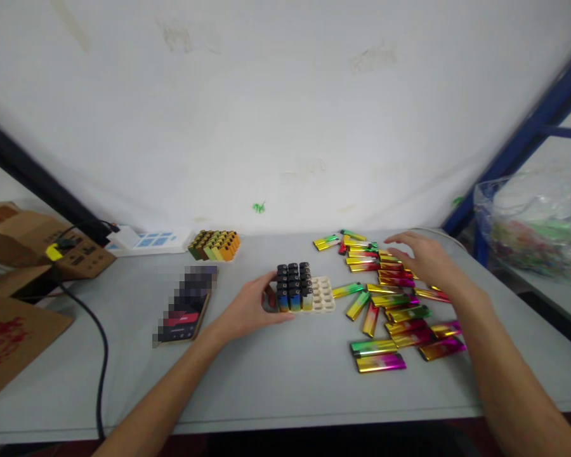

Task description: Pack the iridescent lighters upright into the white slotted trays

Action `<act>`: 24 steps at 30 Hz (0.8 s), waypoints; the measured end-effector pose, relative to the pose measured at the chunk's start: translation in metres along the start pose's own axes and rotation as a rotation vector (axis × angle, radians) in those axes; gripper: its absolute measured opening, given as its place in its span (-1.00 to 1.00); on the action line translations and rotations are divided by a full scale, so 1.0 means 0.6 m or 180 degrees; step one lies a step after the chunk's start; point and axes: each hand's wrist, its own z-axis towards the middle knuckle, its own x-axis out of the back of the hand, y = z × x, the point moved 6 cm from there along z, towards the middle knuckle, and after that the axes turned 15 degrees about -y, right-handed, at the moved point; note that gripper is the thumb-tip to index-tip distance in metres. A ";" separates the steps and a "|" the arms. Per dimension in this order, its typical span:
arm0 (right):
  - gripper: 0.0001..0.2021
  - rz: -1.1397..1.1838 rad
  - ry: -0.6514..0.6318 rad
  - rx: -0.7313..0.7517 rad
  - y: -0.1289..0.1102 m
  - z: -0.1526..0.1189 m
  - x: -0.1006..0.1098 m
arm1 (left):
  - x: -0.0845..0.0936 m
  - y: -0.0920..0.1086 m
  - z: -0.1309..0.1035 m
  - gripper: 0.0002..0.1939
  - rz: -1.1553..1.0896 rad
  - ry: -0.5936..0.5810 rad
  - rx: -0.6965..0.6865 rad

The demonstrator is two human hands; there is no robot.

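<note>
Here, the left hand (254, 304) was closed around the left end of a white tray (322, 295), its thumb along the near edge and its fingers curling behind. Just beside that grip, black-topped lighters (294, 282) stood upright in three rows, while the tray's bare slots showed on the side farther from the palm.

The right hand (423, 257) hung over the far part of a spread of shiny lighters (400, 299), thumb and forefinger parted; whether a fingertip touched one could not be told. Most of that spread lay to the left of this hand and nearer the person, overlapping in places, one piece reaching the tray's right edge.

Left of the left hand lay a phone (185, 324), and beyond it, farther from the person, stood a second block of lighters (214, 245) near a white power strip (157, 240).
</note>
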 end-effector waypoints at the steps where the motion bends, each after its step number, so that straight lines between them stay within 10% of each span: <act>1: -0.64 0.0015 -0.0015 0.0123 -0.013 0.009 -0.004 | 0.000 0.001 0.000 -0.28 -0.0023 0.0004 -0.0011; 9: -0.61 -0.0937 -0.0654 0.0705 -0.148 0.137 -0.095 | 0.000 0.002 0.000 -0.20 -0.0091 0.0017 -0.0100; 19: -0.68 -0.1124 -0.0874 0.0718 -0.158 0.147 -0.121 | -0.002 0.004 -0.001 -0.27 -0.0163 0.0012 -0.0220; 24: -0.72 0.0362 -0.0353 0.0976 -0.154 0.131 -0.075 | -0.001 0.007 -0.001 -0.30 -0.0196 0.0005 -0.0237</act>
